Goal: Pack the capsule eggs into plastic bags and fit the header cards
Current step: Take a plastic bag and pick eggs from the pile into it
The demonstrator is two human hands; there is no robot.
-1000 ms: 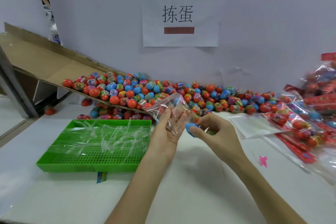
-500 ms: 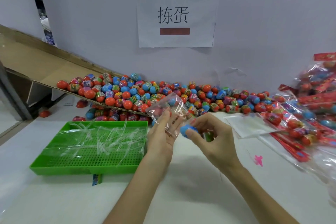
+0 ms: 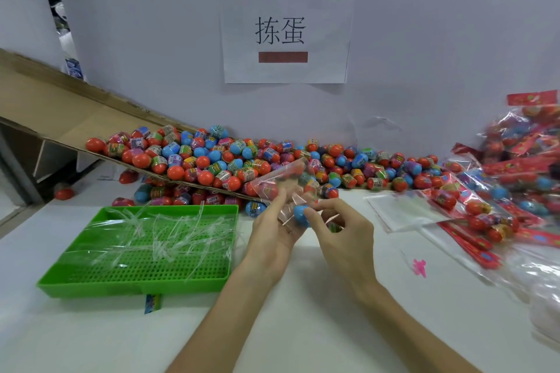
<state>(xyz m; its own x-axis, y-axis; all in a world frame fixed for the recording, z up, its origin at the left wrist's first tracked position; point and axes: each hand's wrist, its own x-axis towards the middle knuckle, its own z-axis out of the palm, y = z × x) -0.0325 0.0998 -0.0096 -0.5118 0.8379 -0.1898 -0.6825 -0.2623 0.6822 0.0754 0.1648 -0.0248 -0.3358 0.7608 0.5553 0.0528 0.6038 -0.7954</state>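
A pale wall (image 3: 424,39) backs a white table (image 3: 91,336). From the left a cardboard chute (image 3: 45,106) slopes down to the tabletop. A heap of capsule eggs (image 3: 272,157) spills off its lower end and runs along the foot of the wall. The eggs are orange, blue, purple and green, many wrapped in printed bands too small to read.

On the right lie packed bags (image 3: 521,166) of eggs. They are piled up and topped with red header cards whose print is blurred. Just left of them a flat stack of empty clear bags (image 3: 397,209) lies on the table.

A green perforated tray (image 3: 133,285) sits at the left front and holds loose clear plastic strips (image 3: 169,233).

A paper sign (image 3: 327,24) on the wall reads "拣蛋" in black, with one brown-red bar at its top left corner and another below the characters.

The left hand (image 3: 272,233) grips a clear plastic bag (image 3: 285,188), fingers curled round its lower part, and the bag stands up in front of the heap. The right hand (image 3: 348,239) pinches a blue capsule egg (image 3: 298,215) between thumb and fingertips, right against the bag. Whether the egg is already inside cannot be told.

A pink scrap (image 3: 419,266) lies near the right wrist. A small printed label (image 3: 152,303), unreadable, pokes out from under the tray's front edge.
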